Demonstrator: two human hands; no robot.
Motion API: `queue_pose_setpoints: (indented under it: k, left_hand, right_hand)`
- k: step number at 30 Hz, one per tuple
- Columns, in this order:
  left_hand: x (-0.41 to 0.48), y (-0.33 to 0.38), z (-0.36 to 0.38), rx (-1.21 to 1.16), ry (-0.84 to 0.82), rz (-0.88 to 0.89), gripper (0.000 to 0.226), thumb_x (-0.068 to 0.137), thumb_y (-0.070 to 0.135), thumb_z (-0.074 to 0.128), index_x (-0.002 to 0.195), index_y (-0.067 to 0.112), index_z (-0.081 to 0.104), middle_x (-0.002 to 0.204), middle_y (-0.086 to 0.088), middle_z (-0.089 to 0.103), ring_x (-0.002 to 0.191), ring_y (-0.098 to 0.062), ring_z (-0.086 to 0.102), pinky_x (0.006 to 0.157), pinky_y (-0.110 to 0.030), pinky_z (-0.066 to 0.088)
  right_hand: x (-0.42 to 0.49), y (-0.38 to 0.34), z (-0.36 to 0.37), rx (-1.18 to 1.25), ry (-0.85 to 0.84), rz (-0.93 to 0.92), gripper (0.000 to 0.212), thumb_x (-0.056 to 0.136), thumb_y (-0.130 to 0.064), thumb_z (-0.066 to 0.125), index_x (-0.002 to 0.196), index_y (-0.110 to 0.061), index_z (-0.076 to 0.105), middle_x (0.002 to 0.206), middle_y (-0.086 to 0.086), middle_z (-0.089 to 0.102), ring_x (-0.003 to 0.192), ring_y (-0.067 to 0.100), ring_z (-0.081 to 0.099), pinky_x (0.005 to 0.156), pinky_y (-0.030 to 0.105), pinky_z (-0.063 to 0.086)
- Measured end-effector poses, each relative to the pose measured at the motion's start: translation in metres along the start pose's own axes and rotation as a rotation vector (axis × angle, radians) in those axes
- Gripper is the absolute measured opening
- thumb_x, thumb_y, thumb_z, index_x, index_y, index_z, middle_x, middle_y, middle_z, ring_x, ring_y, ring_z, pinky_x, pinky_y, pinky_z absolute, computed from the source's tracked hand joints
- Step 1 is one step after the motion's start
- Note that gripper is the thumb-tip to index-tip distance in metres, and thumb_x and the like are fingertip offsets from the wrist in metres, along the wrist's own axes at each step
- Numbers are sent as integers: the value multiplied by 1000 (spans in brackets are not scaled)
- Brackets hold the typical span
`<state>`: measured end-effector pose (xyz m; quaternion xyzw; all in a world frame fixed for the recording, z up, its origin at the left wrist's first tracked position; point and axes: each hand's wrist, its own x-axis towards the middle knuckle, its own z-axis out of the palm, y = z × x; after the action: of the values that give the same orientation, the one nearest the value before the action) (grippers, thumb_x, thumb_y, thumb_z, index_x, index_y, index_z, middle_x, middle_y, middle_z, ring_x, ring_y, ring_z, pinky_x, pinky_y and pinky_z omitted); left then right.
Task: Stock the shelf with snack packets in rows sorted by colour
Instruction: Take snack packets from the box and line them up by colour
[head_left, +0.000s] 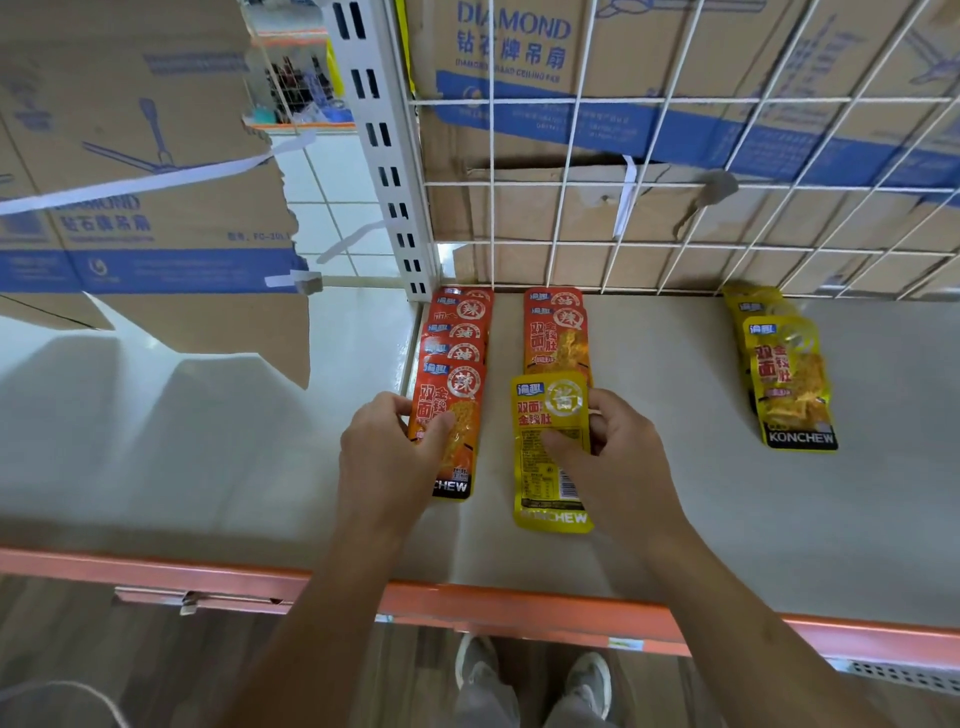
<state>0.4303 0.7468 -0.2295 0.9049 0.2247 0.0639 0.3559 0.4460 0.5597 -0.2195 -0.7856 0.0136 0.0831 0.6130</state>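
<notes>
Right now the right hand (618, 457) pinches a yellow packet (540, 410), which lies lengthwise on the shelf (675, 467) at the front end of the middle red row (556, 332), overlapping its nearest packet. The yellow row (789, 379) sits well right of that red row, on this hand's side. The left hand (384, 457) grips a red packet (457, 395) left of it.

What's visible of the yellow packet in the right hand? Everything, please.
The yellow packet is a glossy plastic sachet: blue logo and round gold seal on top, red characters, fine print with a barcode below, KONCHEW along the bottom. It lies lengthwise at the front of the middle row on the shelf, its top edge overlapping a red packet. The right hand pinches it, thumb across its middle, fingers at its right edge.
</notes>
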Motion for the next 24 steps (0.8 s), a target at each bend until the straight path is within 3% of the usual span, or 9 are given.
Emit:
queue_pose_setpoints:
  k: [6, 10, 15, 17, 19, 22, 24]
  left_hand:
    - [0, 1, 4, 15, 14, -14, 47, 84, 49, 66, 110, 12, 53, 104, -4, 58, 84, -14, 61, 66, -24, 48]
    - [0, 2, 4, 22, 14, -13, 50, 85, 49, 65, 114, 10, 54, 105, -4, 56, 85, -13, 58, 65, -22, 44]
    - [0, 8, 1, 38, 62, 18, 55, 85, 41, 68, 125, 6, 51, 113, -11, 54, 96, -12, 49, 76, -26, 41]
    - [-3, 16, 2, 14, 102, 60, 52, 86, 37, 68, 125, 6, 52, 115, -11, 53, 101, -16, 52, 78, -25, 42]
    - [-7, 31, 6, -31, 105, 142, 41, 88, 31, 67, 120, 7, 59, 111, -8, 57, 96, -16, 55, 72, -16, 39]
    - [-17, 59, 24, -132, -83, 301, 22, 89, 25, 66, 106, 11, 70, 84, 7, 63, 69, -2, 56, 60, -6, 38]
    - [-23, 77, 41, -195, -258, 330, 17, 91, 27, 63, 103, 18, 71, 75, 14, 62, 66, 3, 57, 59, -9, 39]
  right_hand:
    - [0, 3, -2, -12, 4, 21, 24, 85, -14, 72, 95, -32, 61, 90, -11, 72, 79, 2, 69, 70, 22, 55]
    - [-1, 4, -4, 5, 4, 27, 23, 84, -13, 72, 95, -31, 61, 89, -11, 71, 77, 1, 69, 67, 18, 55]
    - [0, 12, -5, 76, 26, 81, 23, 83, -10, 72, 93, -29, 67, 87, -3, 74, 82, 19, 72, 79, 47, 57]
    - [1, 14, -8, 35, 60, 49, 23, 85, -8, 69, 93, -30, 67, 86, -2, 74, 82, 21, 71, 79, 51, 56]
    - [1, 15, -15, 2, 88, 21, 24, 89, -7, 63, 95, -30, 66, 84, 0, 73, 81, 25, 69, 79, 52, 54]
    - [-1, 13, -28, 18, 116, 23, 32, 92, 0, 56, 95, -31, 65, 87, 6, 73, 85, 31, 68, 82, 54, 53]
    - [-2, 15, -40, 34, 159, 36, 33, 92, 0, 55, 94, -32, 66, 89, 6, 73, 86, 30, 68, 83, 54, 53]
